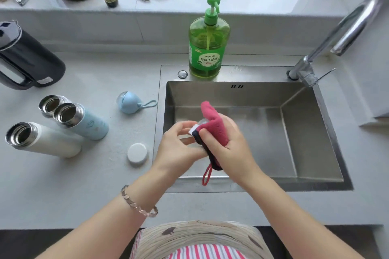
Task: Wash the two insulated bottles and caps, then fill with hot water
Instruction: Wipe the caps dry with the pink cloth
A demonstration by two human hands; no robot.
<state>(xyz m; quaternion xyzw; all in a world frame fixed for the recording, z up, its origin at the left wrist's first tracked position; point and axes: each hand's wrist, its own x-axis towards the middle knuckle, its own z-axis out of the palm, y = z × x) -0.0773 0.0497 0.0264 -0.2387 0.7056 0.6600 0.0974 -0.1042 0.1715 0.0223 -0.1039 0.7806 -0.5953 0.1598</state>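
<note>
Bare-armed. Wears a rose-gold link bracelet [139, 203] on the left wrist, lower left of centre. At bottom centre, wears a beige top [200, 233] with brown leaf marks, over pink-and-white stripes [206, 253].

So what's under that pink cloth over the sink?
A small white piece peeks out at the left edge of the pink cloth, pinched by the left hand. The right hand grips the cloth around it. Cloth and fingers cover the rest, so its full shape cannot be seen.
</note>
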